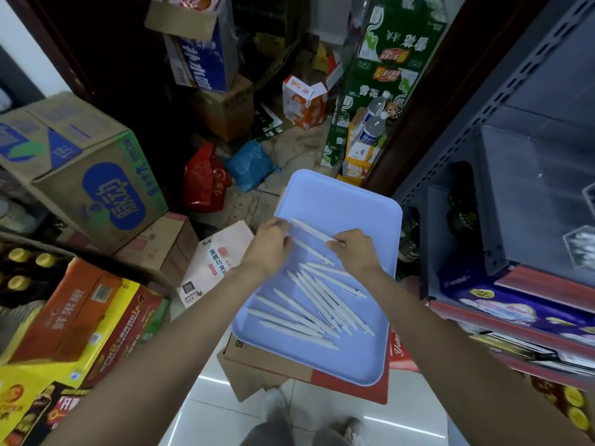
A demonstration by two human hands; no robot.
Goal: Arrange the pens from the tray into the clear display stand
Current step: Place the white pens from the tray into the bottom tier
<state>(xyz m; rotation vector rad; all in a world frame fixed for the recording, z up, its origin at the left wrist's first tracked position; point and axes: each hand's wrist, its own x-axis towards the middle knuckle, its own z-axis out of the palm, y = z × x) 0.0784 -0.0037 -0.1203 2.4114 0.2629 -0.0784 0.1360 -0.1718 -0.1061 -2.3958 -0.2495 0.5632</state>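
Both hands, left hand [269, 244] and right hand [355, 252], pinch one white pen [310, 231] by its ends above the blue tray [338, 194]; a loose pinch likely drops it among the pile [317, 304].

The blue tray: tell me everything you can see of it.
The pale blue rectangular plastic tray has rounded corners and a low raised rim. It lies flat on a brown and red cardboard box, tilted diagonally in view. Many white pens lie loose in it. Above its far half, the left hand and right hand hold one white pen between them.
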